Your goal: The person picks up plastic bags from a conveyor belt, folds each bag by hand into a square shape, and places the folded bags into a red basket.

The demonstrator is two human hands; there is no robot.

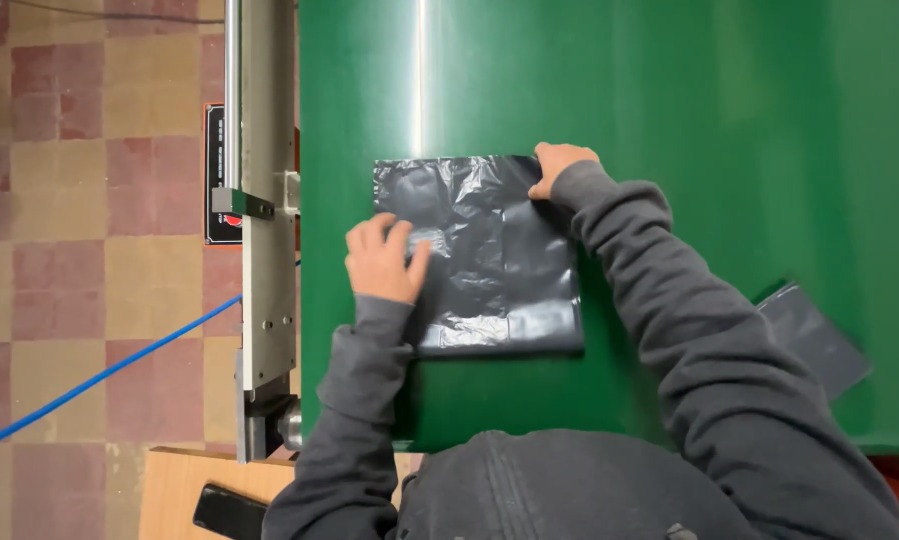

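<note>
Black plastic bag, flat, glossy and crinkled, lies on the wide green bench, towards the bench's left side, its edges roughly square to the bench edge. That smooth green surface fills most of the view and carries a bright streak of reflected light running away from the person. Left of it stretches a floor of worn red and tan square tiles, crossed by a thin blue cord. A tall grey metal frame rail runs along the bench's left edge, with a small black-and-red label plate behind it; its print is too small to tell. At the bench's right side lies a second dark grey plastic sheet, partly under the person's sleeve. A pale wooden board at the lower left carries a small flat black object.

Left hand rests palm-down on the bag's left edge, grip spread apart and pressing flat. Right hand touches the bag's far right corner, grip curled together on the corner; whether it pinches the plastic I cannot tell
</note>
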